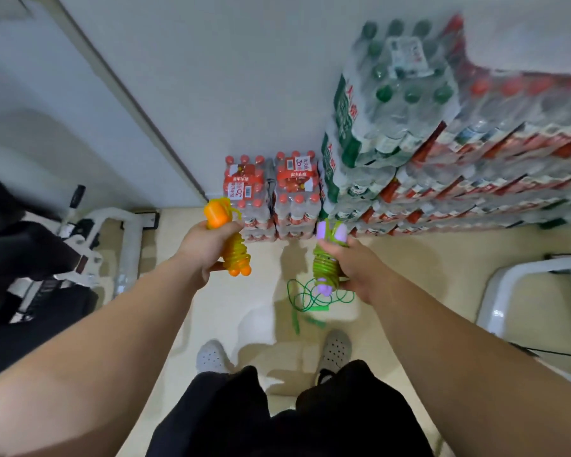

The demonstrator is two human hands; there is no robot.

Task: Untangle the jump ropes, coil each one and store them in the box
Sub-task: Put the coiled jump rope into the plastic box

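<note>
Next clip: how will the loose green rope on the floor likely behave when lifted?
The loose green rope lies in thin overlapping loops, so it is probably floppy and may snag on itself. So thin a cord looks light; it would likely dangle rather than hold shape.

Pale glossy floor, a loose rope and stacked water on it
The floor (409, 275) carries a green jump rope (310, 300) in slack loops just ahead of two grey perforated shoes (211, 356); red-capped bottle packs (271, 199) stand against the wall, a taller stack (442, 179) touching them on the right, a white metal frame (126, 232) far left
</note>
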